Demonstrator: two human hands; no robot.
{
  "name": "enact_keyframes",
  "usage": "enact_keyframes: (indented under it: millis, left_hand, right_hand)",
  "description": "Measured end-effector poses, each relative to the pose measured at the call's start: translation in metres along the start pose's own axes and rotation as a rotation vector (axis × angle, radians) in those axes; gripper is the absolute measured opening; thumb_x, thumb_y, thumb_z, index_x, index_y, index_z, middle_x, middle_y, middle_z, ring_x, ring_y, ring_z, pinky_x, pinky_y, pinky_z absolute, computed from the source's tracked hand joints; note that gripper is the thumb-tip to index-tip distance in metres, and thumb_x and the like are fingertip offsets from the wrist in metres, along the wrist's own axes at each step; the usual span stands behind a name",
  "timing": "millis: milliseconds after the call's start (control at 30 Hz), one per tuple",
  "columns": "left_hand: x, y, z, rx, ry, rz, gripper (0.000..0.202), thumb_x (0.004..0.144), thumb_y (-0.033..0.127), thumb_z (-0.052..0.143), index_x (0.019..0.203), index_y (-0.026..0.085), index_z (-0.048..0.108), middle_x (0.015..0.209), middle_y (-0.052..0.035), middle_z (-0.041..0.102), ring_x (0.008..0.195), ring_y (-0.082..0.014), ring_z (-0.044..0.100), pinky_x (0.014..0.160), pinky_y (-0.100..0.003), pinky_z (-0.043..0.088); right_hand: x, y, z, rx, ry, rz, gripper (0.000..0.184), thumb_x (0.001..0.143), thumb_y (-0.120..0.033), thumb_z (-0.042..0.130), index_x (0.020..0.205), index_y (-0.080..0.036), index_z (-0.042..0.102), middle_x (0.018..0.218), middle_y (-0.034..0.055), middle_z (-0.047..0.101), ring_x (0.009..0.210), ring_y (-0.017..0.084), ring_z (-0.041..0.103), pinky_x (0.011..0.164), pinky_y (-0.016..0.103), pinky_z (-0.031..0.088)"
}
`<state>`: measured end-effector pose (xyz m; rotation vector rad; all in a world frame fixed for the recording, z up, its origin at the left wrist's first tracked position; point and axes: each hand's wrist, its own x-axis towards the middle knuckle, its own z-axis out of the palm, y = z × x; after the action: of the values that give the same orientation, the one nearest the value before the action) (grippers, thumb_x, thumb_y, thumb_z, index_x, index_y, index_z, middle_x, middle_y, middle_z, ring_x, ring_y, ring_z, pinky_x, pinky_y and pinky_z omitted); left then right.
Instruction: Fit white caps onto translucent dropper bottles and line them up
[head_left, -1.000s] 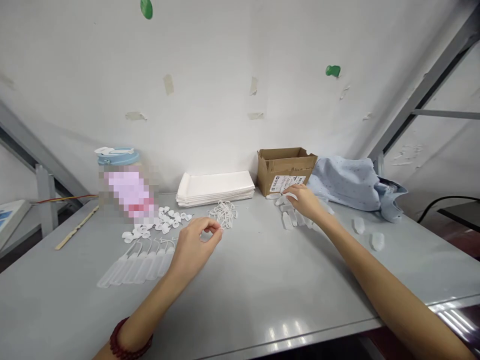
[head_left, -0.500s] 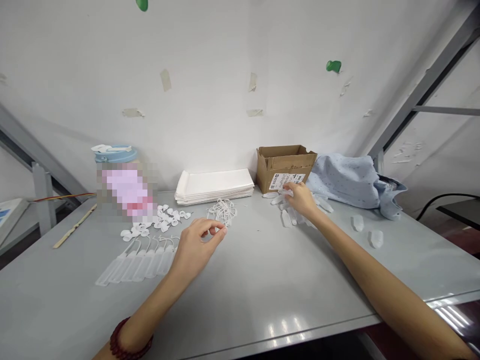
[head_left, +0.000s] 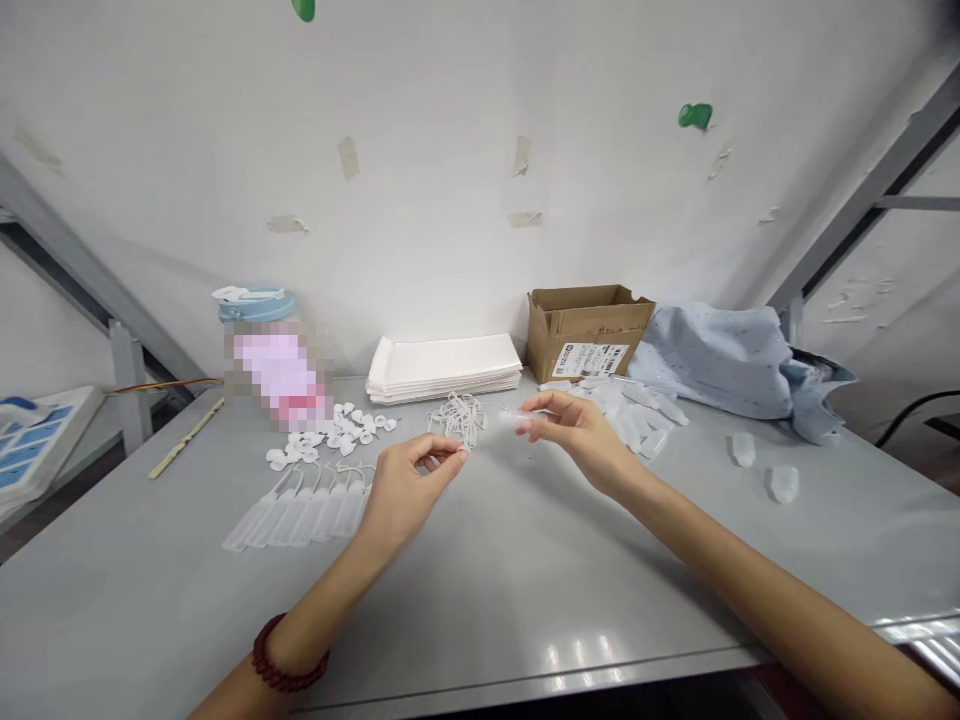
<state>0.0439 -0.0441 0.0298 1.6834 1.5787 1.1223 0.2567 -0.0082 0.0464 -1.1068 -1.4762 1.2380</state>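
Note:
My right hand (head_left: 581, 440) pinches a small translucent plastic sleeve (head_left: 520, 414), whose end points left between thumb and fingers. A pile of similar translucent sleeves (head_left: 637, 410) lies just behind and to the right of it. My left hand (head_left: 412, 485) is closed, thumb against fingertips; what it pinches, if anything, is too small to make out. Just beyond its fingertips is a tangle of white cord loops (head_left: 459, 415). To its left, translucent sleeves with cord loops (head_left: 300, 515) lie side by side in a row, partly hidden by that hand. Small white caps (head_left: 345, 430) are scattered behind this row.
A stack of white trays (head_left: 446, 368) sits against the wall, beside an open cardboard box (head_left: 589, 335). Light-blue cloth (head_left: 716, 360) lies at the right, near two loose sleeves (head_left: 783, 484). A blue-lidded container (head_left: 256, 305), partly blurred, and a thin strip (head_left: 187, 437) are at the left.
My right hand has moved left and nearer from the pile, bringing a translucent sleeve toward my left hand. My left hand stays pinched. The view has shifted slightly.

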Motion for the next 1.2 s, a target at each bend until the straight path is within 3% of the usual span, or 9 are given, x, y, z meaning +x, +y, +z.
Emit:
enact_keyframes:
  millis: [233, 367, 600, 733, 833, 933, 1200]
  left_hand:
    - [-0.004, 0.005, 0.002, -0.045, 0.05, 0.026, 0.014, 0.071, 0.033, 0.067, 0.071, 0.02, 0.07, 0.072, -0.0012, 0.07, 0.067, -0.0161, 0.061, 0.062, -0.027, 0.049]
    - [-0.007, 0.006, 0.004, -0.037, 0.033, 0.039, 0.011, 0.073, 0.03, 0.065, 0.076, 0.021, 0.071, 0.074, -0.0009, 0.071, 0.068, -0.0162, 0.063, 0.063, -0.027, 0.051]
    - [-0.011, 0.008, 0.003, -0.013, 0.025, 0.19, 0.013, 0.078, 0.026, 0.061, 0.083, 0.022, 0.072, 0.084, -0.0012, 0.072, 0.076, -0.0161, 0.063, 0.069, -0.026, 0.051]
    - [-0.012, 0.008, 0.002, -0.063, 0.003, 0.142, 0.018, 0.083, 0.03, 0.056, 0.084, 0.022, 0.073, 0.087, -0.0019, 0.073, 0.084, -0.0182, 0.065, 0.069, -0.026, 0.052]
    - [-0.012, 0.009, 0.002, -0.12, 0.018, 0.101, 0.015, 0.08, 0.029, 0.06, 0.081, 0.022, 0.073, 0.085, -0.0013, 0.074, 0.083, -0.0183, 0.066, 0.072, -0.026, 0.052]
    - [-0.011, 0.011, 0.002, -0.151, 0.03, 0.079, 0.013, 0.078, 0.029, 0.063, 0.079, 0.021, 0.073, 0.083, -0.0013, 0.074, 0.081, -0.0183, 0.067, 0.073, -0.027, 0.052]
    - [-0.011, 0.012, 0.002, -0.237, -0.03, 0.054, 0.013, 0.078, 0.03, 0.065, 0.076, 0.018, 0.069, 0.081, -0.0015, 0.072, 0.079, -0.0163, 0.066, 0.074, -0.025, 0.05]
  right_hand:
    - [-0.016, 0.005, 0.022, 0.159, -0.214, 0.1, 0.028, 0.064, -0.036, 0.077, 0.08, -0.02, 0.061, 0.083, 0.0011, 0.066, 0.075, 0.015, 0.061, 0.076, 0.032, 0.046]
    - [-0.017, 0.008, 0.025, 0.186, -0.224, 0.128, 0.028, 0.064, -0.036, 0.078, 0.078, -0.02, 0.06, 0.079, -0.0004, 0.066, 0.076, 0.016, 0.062, 0.077, 0.032, 0.045]
    - [-0.019, 0.009, 0.026, 0.149, -0.223, 0.115, 0.029, 0.069, -0.038, 0.075, 0.082, -0.02, 0.055, 0.074, -0.0013, 0.065, 0.075, 0.016, 0.063, 0.073, 0.031, 0.045]
    - [-0.019, 0.013, 0.028, 0.127, -0.234, 0.087, 0.031, 0.071, -0.039, 0.072, 0.091, -0.021, 0.055, 0.082, 0.0014, 0.067, 0.083, 0.018, 0.065, 0.077, 0.033, 0.048]
    - [-0.021, 0.016, 0.031, 0.118, -0.24, 0.047, 0.041, 0.072, -0.039, 0.072, 0.105, -0.021, 0.056, 0.099, 0.0055, 0.066, 0.094, 0.02, 0.064, 0.086, 0.037, 0.048]
    - [-0.024, 0.016, 0.034, 0.058, -0.253, 0.013, 0.045, 0.075, -0.039, 0.068, 0.115, -0.021, 0.056, 0.101, 0.0066, 0.066, 0.099, 0.022, 0.063, 0.09, 0.04, 0.047]
    - [-0.026, 0.017, 0.036, 0.063, -0.281, -0.061, 0.036, 0.08, -0.035, 0.064, 0.112, -0.02, 0.054, 0.099, 0.0077, 0.067, 0.09, 0.022, 0.066, 0.085, 0.041, 0.049]
